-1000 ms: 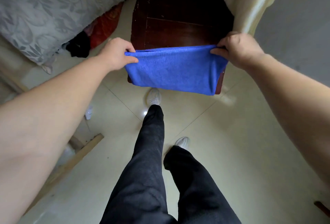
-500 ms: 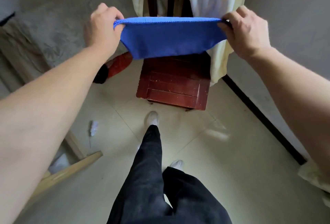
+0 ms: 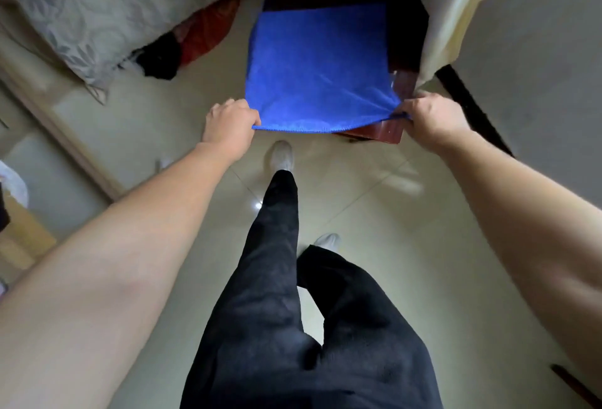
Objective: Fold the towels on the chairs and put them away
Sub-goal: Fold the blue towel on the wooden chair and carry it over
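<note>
The blue towel [image 3: 319, 66] lies spread flat as a smooth, nearly square sheet on the seat of a dark red-brown wooden chair [image 3: 405, 33], covering most of it, with its near edge reaching the seat's glossy front rail. The left hand [image 3: 229, 125] pinches the near left corner with curled fingers, and the right hand [image 3: 433, 118] pinches the near right corner, pulling that hem taut between them. The cloth looks soft and fine-napped, its near hem showing a ribbed edge. A cream cloth [image 3: 449, 1] hangs in loose folds just beside the chair's right side. Grey leaf-patterned bedding [image 3: 97, 1] lies to the left above shiny pale floor tiles [image 3: 374, 213].
</note>
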Motion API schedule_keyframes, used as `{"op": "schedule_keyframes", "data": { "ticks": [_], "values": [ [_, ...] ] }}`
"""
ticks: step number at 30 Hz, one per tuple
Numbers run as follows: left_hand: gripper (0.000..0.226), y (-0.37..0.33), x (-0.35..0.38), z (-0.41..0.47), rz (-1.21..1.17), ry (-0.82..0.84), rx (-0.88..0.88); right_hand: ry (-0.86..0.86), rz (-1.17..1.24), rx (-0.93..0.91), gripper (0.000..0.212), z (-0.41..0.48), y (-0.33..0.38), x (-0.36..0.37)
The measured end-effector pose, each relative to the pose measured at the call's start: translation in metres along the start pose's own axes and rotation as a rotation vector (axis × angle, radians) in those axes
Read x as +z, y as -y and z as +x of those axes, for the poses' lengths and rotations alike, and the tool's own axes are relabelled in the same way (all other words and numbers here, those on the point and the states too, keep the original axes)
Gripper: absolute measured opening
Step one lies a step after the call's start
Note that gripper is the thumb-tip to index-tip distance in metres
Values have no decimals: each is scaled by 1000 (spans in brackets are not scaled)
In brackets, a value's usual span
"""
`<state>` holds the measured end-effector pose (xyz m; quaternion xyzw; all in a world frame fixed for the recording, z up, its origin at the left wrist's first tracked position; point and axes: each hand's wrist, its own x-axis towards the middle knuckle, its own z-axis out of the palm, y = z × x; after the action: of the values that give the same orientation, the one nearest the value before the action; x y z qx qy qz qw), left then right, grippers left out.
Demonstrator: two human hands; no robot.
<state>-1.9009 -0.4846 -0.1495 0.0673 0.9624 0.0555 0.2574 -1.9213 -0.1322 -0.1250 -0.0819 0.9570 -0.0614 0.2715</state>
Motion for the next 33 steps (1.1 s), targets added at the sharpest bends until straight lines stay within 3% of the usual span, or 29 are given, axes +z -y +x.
{"op": "schedule_keyframes", "data": {
  "ticks": [4, 7, 15, 22, 29, 33],
  "values": [
    [25, 2, 50, -21, 0, 205, -45, 210, -40, 36, 26, -18, 6, 55],
    [22, 6, 55, -28, -51, 267, -92, 274, -13, 70, 29, -27, 6, 61],
    [23, 26, 17, 38, -287, 113, -289, 118, 137, 149, 35, 53, 4, 18],
    [22, 58, 20, 120, -244, 39, -358, -13, 66, 175, 33, 152, 4, 22],
    [23, 77, 31, 165, -216, 52, -317, 3, -12, 195, 36, 200, 0, 28],
    [34, 83, 41, 173, -263, 194, -273, 123, 54, 222, 49, 204, 1, 29]
  ]
}}
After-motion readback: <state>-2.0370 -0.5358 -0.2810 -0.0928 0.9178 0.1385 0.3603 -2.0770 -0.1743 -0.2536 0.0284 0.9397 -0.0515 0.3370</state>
